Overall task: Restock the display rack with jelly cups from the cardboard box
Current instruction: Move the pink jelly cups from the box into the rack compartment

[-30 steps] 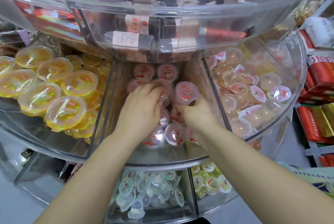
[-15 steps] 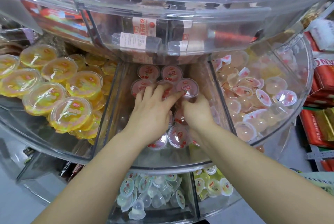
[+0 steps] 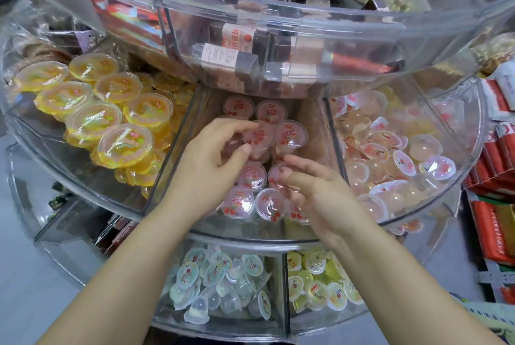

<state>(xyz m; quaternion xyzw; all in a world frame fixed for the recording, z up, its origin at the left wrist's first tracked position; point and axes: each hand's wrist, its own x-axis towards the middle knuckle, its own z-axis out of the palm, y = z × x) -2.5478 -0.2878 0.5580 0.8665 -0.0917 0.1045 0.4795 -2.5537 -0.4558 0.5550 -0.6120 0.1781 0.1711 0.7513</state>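
The clear round display rack (image 3: pixel 250 236) has a middle wedge compartment filled with pink cherry jelly cups (image 3: pixel 291 134) standing lid-up in rows. My left hand (image 3: pixel 211 163) reaches into it and pinches one pink jelly cup (image 3: pixel 260 135) between thumb and fingers, next to the back rows. My right hand (image 3: pixel 317 194) hovers over the front cups (image 3: pixel 238 202) with fingers loosely spread and nothing in it. The cardboard box is out of view.
Large yellow jelly cups (image 3: pixel 125 144) fill the left compartment and small pale cups (image 3: pixel 390 155) the right one. The tier above holds dark wrapped bars (image 3: pixel 239 38). The lower tier holds small clear cups (image 3: pixel 217 289) and yellow ones (image 3: pixel 320 286). Red packets (image 3: pixel 498 222) stand at far right.
My left hand has lifted off the cups and now pinches one cup. My right hand has let go of its cup and drawn back toward the front, fingers spread.
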